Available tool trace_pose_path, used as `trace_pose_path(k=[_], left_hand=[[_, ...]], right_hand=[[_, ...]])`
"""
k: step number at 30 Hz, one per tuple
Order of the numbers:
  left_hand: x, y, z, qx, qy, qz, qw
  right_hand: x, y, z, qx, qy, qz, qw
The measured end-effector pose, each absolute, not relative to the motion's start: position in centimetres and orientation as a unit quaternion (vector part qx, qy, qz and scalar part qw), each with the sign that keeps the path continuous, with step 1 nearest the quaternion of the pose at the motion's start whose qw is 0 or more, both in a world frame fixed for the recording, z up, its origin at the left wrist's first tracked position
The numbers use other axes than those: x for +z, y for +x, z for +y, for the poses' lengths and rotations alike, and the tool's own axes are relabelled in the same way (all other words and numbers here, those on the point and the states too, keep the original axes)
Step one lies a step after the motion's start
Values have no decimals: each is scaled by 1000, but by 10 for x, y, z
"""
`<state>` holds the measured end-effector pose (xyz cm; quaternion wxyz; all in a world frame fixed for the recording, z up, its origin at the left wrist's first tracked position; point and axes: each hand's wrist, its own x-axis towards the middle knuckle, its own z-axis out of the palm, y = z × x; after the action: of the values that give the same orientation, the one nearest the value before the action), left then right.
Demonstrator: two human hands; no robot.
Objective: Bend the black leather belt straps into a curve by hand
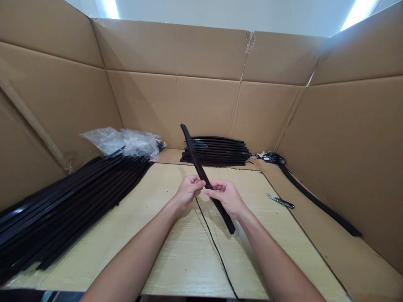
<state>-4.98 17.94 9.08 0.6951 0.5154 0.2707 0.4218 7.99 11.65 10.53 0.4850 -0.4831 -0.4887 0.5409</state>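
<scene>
You've got both hands up over the middle of the wooden board [176, 251], holding one long black strip [206, 180] between them. Your left hand [188, 191] is pinching it near the middle with fingertips closed on it, and your right hand [227, 198] is wrapped around it just below, the two hands nearly touching. The strip tilts so its top end points away from you and to the left, and its lower end sticks out past your right wrist. A thin black cord [214, 243] trails down across the board from under your hands. Left of the board there's a big pile of black strips [69, 205], with a crumpled plastic bag [126, 141] behind it. Past the board's far edge sits a smaller neat stack [217, 150]. Right of the board lie scissors [280, 201] and another long strip [317, 201] along the cardboard wall [355, 138].
</scene>
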Motion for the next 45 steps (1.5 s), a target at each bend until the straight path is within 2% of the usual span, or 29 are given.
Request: trace_pose_path(k=[11, 25, 29, 35, 40, 45], left_hand=[[92, -51, 176, 384, 560, 219, 701], [93, -43, 175, 480, 498, 294, 660], [96, -46, 176, 463, 497, 297, 671], [93, -48, 177, 441, 515, 275, 682], [90, -48, 177, 414, 537, 239, 695], [89, -49, 177, 419, 546, 235, 687]], right_hand=[[107, 75, 112, 540, -451, -506, 499], [105, 76, 117, 542, -451, -449, 549], [102, 78, 119, 544, -449, -441, 555], [103, 74, 117, 547, -457, -474, 518], [105, 72, 113, 534, -461, -481, 521], [106, 69, 113, 572, -431, -468, 519]])
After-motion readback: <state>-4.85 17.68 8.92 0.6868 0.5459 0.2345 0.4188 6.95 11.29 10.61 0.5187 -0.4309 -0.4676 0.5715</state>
